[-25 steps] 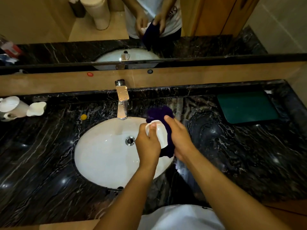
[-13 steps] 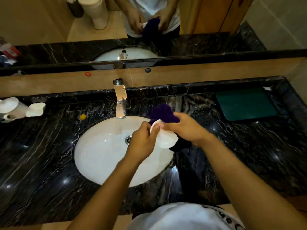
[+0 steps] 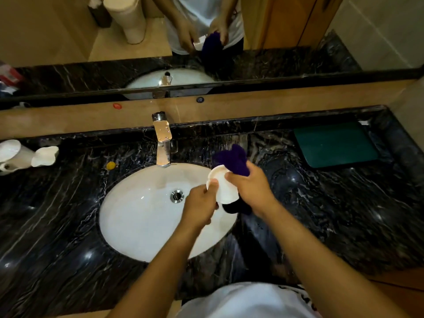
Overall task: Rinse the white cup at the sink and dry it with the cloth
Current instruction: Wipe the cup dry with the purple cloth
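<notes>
Hands first: my left hand [image 3: 199, 206] is closed around the white cup [image 3: 222, 187] at its lower rim, and my right hand [image 3: 250, 189] grips the purple cloth [image 3: 232, 160], pressed against the cup's far side. Compared with half a second ago, the cup has tipped so its mouth faces up and left, the cloth stands bunched higher above my right fingers, and a dark tail of it hangs below the cup. Both hands hold the cup over the right edge of the white sink [image 3: 142, 214], near the drain [image 3: 177, 195]. Chrome faucet [image 3: 163, 143] stands behind the basin; whether water runs, I cannot tell. Black veined countertop [image 3: 321, 214] carries a green mat [image 3: 335, 144] far right and white holders [image 3: 25, 154] far left. Mirror [image 3: 275, 31] above reflects hands, cup and cloth.
</notes>
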A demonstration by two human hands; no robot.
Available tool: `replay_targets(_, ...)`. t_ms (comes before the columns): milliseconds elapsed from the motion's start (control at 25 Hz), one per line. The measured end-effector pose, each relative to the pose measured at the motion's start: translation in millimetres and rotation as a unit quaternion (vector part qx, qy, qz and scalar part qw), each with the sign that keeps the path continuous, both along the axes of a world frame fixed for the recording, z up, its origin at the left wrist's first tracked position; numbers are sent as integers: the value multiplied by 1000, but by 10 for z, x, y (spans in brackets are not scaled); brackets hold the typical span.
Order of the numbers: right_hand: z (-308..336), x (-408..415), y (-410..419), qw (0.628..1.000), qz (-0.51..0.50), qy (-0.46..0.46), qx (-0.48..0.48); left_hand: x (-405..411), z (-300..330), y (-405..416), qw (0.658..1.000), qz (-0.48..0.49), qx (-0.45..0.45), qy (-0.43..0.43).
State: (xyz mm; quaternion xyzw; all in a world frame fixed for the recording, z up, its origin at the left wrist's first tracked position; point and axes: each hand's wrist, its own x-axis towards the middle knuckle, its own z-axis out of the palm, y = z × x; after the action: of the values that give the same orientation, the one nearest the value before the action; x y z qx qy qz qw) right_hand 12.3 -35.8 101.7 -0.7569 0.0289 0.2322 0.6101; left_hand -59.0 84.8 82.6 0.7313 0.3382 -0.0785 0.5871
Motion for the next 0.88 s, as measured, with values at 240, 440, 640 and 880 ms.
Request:
replay_targets(240,165,41,96,997,5,56,49,97,60,-228,981,148,-117,-51)
replay_targets(440,87,-181,189,993,-116,-4,32,38,54,-318,982,174,-67,0)
replay_targets(640,311,170,-92,996,85,5,15,55,109,62,985,-64,156,-36)
replay_targets(880,143,-243,305,991,-114,-63,15,122,69,-438,936,257,-240,19)
